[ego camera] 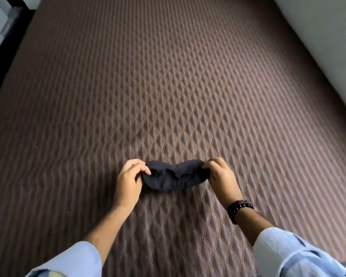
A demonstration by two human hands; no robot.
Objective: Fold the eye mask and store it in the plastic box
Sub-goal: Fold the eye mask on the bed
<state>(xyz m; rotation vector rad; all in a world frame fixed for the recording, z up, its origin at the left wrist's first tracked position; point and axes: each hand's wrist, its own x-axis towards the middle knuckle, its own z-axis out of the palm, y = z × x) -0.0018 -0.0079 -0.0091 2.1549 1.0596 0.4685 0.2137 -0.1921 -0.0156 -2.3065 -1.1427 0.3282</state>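
- The eye mask [175,176], dark and soft, sits just below the middle of the view, stretched out sideways between both hands over the quilted brown surface [168,86].
- The left hand [128,180] pinches the mask's end at 9 o'clock, thumb and fingertips closed on the fabric; the right hand [221,176] pinches the opposite end at 3 o'clock in the same closed grip.
- Holding it by both ends likely serves to pull the cloth flat and square, so that one end can be brought cleanly over the other for the fold.
- The mask sags and puckers in the middle, so it seems not yet folded; I cannot tell whether its lower edge touches the surface or hangs just above it.
- The plastic box is not in view anywhere, so storing looks like a later step.
- A dark watch [240,209] circles the right wrist, at 4 o'clock from the mask; light blue sleeves [288,254] cover both forearms.
- No brand, label or writing is legible on anything here.
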